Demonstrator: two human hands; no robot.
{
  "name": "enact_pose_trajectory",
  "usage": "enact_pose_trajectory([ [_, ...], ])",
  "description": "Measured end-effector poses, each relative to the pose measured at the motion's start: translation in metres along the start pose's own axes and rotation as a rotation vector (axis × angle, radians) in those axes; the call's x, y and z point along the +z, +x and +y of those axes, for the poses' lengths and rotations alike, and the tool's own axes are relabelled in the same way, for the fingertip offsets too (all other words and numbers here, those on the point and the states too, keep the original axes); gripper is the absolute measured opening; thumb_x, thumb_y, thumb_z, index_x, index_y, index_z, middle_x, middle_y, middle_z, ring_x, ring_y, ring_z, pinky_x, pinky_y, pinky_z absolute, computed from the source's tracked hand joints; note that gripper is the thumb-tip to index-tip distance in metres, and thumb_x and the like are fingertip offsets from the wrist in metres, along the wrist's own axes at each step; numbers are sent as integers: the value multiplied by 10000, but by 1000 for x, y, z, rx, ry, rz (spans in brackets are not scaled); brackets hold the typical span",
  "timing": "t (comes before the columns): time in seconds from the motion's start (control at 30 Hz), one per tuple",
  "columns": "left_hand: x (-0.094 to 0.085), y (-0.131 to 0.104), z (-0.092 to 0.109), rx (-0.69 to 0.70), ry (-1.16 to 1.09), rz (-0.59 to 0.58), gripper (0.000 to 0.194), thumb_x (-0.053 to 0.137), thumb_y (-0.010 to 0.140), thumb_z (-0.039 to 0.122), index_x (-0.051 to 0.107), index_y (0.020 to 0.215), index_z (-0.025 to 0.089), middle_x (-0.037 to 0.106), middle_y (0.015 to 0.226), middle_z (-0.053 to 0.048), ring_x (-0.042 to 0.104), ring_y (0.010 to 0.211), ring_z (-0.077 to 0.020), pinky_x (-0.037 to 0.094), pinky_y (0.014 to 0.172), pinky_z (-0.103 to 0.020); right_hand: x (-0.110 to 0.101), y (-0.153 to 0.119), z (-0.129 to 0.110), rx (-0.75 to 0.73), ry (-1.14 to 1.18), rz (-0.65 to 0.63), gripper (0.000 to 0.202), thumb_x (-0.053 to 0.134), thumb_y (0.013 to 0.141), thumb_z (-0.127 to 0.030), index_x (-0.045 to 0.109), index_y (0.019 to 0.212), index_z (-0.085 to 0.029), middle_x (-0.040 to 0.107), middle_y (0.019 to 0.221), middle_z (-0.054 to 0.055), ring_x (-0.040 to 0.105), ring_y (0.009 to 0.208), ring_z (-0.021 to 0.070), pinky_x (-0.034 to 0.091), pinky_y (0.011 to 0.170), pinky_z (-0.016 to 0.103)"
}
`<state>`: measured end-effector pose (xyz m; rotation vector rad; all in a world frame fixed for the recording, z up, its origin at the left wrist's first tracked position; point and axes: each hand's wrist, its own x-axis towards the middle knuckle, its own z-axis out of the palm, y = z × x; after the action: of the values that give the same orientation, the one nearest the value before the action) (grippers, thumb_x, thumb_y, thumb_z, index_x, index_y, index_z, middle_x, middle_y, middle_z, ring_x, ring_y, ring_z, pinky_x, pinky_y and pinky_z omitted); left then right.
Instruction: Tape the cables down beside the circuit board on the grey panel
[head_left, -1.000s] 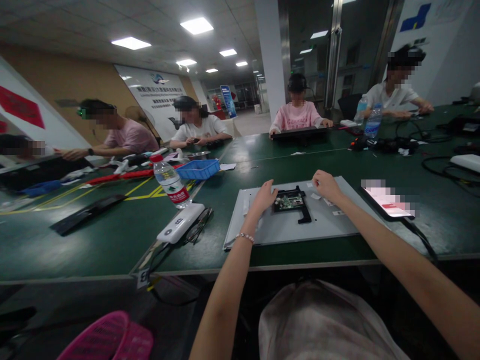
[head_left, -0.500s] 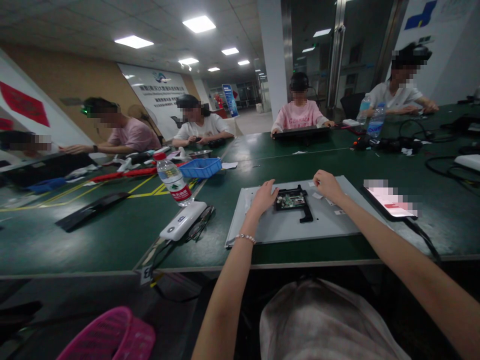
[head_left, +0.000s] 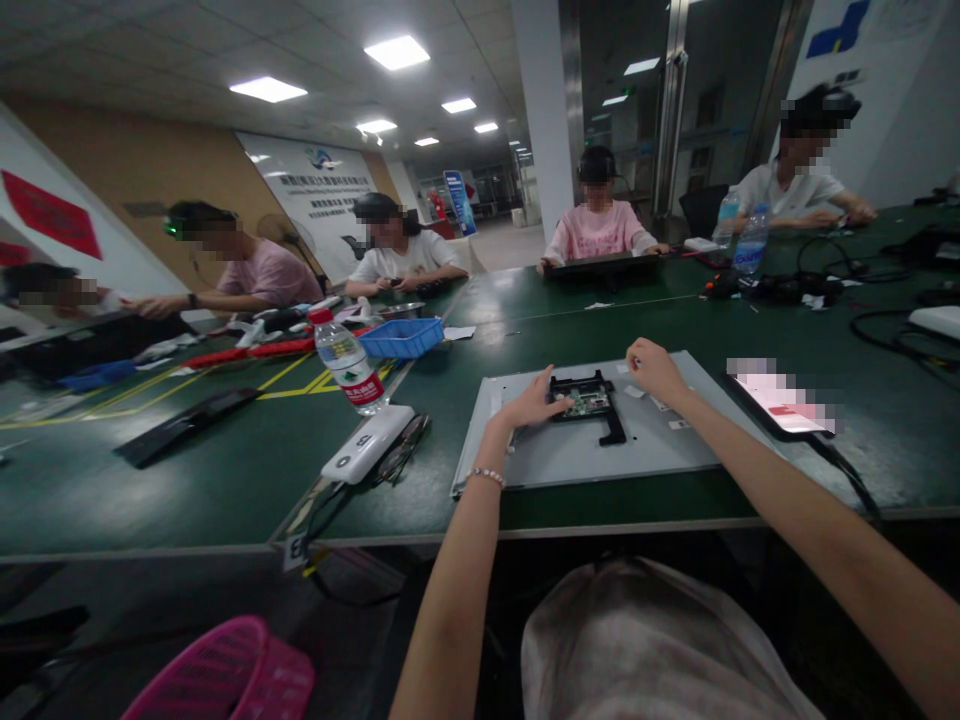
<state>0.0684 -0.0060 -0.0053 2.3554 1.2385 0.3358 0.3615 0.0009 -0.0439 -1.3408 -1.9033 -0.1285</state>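
Note:
A grey flat panel (head_left: 540, 462) lies on the table in front of me, with a black bracket (head_left: 615, 425) on it. A green circuit board (head_left: 589, 402) sits inside the bracket. My left hand (head_left: 531, 402) is at the bracket's left side, its fingers apart and its thumb reaching over the board's left edge. Over the panel's far right part, my right hand (head_left: 654, 368) is held with its fingers curled together; whatever they may hold is hidden. Small pale labels (head_left: 679, 425) show on the panel near my right forearm.
Right of the panel is a lit phone (head_left: 780, 400) on a cable. Leftward are a white power bank (head_left: 367, 443), a water bottle (head_left: 346, 362), a blue basket (head_left: 405, 338) and a black strip (head_left: 187, 425). A pink basket (head_left: 225, 670) stands below the table. Several people sit around.
My left hand has shifted slightly nearer, and its thumb has spread out to the right over the circuit board. My right hand stays nearly where it was.

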Motion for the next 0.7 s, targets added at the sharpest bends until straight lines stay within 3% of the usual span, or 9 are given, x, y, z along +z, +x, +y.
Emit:
enact_pose_trajectory([
  [0.23, -9, -7, 5, 36, -45, -110, 1120, 614, 701, 653, 23, 1503, 139, 85, 1566, -135, 166, 1431, -264, 169, 1179, -347, -2, 0, -1, 27, -17, -8, 171, 480, 690, -20, 518, 634, -177, 550, 785, 43, 504, 717, 168, 344, 629, 262],
  [0.43, -9, -9, 3, 48, -102, -98, 1199, 706, 643, 591, -2, 1504, 149, 143, 1554, -156, 230, 1413, -278, 201, 1169, -387, -1, 0, 0, 42, -26, -22, 169, 484, 686, -25, 536, 633, -176, 548, 770, 47, 503, 708, 170, 349, 631, 266],
  [0.7, -7, -8, 4, 64, -70, -60, 1176, 736, 628, 564, 81, 1497, 118, 200, 1536, -174, 256, 1402, -284, 236, 1158, -388, 1, 1, 2, 17, -15, -26, 177, 487, 690, -23, 530, 614, -177, 578, 805, 55, 526, 737, 177, 373, 657, 268],
])
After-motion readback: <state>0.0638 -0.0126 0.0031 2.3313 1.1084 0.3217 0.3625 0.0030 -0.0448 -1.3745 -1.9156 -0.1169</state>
